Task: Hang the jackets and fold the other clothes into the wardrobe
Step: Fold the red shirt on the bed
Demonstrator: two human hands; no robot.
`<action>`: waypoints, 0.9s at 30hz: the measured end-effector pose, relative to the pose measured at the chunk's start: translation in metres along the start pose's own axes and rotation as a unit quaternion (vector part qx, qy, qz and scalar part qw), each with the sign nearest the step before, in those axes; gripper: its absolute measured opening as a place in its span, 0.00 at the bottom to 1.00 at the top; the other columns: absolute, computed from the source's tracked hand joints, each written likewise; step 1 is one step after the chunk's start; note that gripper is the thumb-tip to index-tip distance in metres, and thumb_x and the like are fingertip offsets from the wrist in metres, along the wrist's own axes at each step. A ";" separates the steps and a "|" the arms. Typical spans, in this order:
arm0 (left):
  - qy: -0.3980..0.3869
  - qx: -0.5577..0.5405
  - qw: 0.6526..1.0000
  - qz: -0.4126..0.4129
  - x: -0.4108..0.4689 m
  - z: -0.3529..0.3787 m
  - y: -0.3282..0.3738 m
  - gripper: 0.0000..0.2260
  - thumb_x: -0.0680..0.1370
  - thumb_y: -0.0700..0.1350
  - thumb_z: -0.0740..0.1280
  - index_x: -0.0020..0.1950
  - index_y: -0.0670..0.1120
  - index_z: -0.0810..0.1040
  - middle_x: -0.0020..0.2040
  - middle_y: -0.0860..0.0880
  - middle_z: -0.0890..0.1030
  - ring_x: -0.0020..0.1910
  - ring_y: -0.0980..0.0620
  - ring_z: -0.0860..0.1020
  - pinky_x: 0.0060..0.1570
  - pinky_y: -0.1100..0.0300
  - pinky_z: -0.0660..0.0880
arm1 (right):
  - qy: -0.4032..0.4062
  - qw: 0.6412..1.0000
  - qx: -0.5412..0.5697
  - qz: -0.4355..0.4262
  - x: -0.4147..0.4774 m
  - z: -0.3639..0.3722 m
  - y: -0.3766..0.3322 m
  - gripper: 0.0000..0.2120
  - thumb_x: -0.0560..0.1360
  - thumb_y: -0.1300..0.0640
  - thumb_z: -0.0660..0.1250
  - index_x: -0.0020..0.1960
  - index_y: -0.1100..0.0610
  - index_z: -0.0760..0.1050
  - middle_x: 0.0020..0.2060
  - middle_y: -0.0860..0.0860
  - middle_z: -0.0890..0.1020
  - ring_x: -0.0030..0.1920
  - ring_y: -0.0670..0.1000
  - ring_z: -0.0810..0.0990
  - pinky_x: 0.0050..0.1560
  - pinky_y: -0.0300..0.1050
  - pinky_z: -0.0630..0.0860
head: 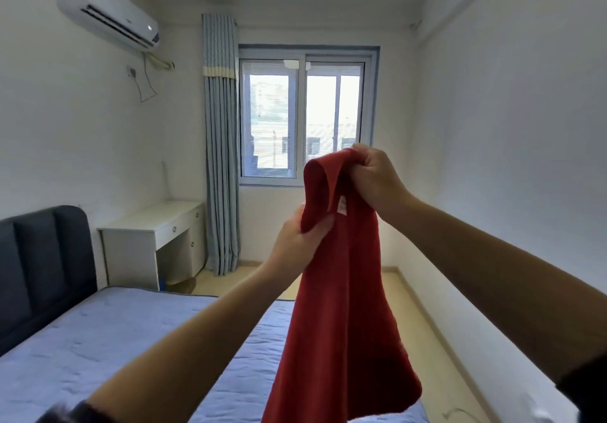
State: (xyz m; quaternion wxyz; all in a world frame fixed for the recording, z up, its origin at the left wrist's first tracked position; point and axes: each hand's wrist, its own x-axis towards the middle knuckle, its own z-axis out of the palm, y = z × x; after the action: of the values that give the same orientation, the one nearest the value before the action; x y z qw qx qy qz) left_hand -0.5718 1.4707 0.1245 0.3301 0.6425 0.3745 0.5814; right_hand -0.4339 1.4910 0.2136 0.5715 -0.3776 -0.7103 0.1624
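Now both hands grip red garment [341, 291].

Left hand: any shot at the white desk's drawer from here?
Probably not. The left hand grips the red garment, as does the right hand, and the desk drawer sits far beyond it, across the bed. Nothing blocks the way; it looks out of arm's range.

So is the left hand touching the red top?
Touching. The head view shows the left hand gripping a bunch of the red top below its neck opening, no gap; the right hand grips the neck edge higher up.
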 end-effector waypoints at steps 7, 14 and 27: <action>-0.040 0.033 0.999 -0.001 0.014 -0.018 -0.012 0.05 0.77 0.47 0.68 0.45 0.47 0.81 0.43 0.45 0.82 0.43 0.52 0.78 0.46 0.54 0.76 | 0.007 0.996 0.059 0.072 -0.006 -0.025 0.012 0.17 0.72 0.75 0.52 0.36 0.56 0.69 0.30 0.51 0.73 0.29 0.46 0.72 0.29 0.35 0.70; 0.079 0.616 0.776 0.114 0.043 -0.052 -0.023 0.05 0.77 0.45 0.62 0.51 0.46 0.72 0.49 0.46 0.75 0.48 0.43 0.76 0.49 0.49 0.71 | -0.017 0.995 0.013 0.100 -0.004 -0.034 0.016 0.06 0.75 0.61 0.64 0.42 0.53 0.76 0.38 0.51 0.80 0.38 0.48 0.77 0.40 0.42 0.74; -0.228 0.437 0.807 -0.323 0.054 -0.119 0.023 0.12 0.78 0.33 0.57 0.55 0.36 0.78 0.42 0.38 0.84 0.35 0.44 0.83 0.30 0.56 0.80 | -0.057 0.971 -0.084 0.215 -0.019 -0.039 0.059 0.10 0.75 0.61 0.61 0.49 0.61 0.81 0.49 0.62 0.83 0.46 0.58 0.82 0.58 0.57 0.76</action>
State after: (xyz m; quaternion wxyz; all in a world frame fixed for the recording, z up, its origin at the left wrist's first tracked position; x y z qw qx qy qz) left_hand -0.6857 1.5048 0.1842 0.2590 0.6747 0.6892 0.0523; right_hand -0.3753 1.5078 0.1730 0.4478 -0.5582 -0.6550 0.2426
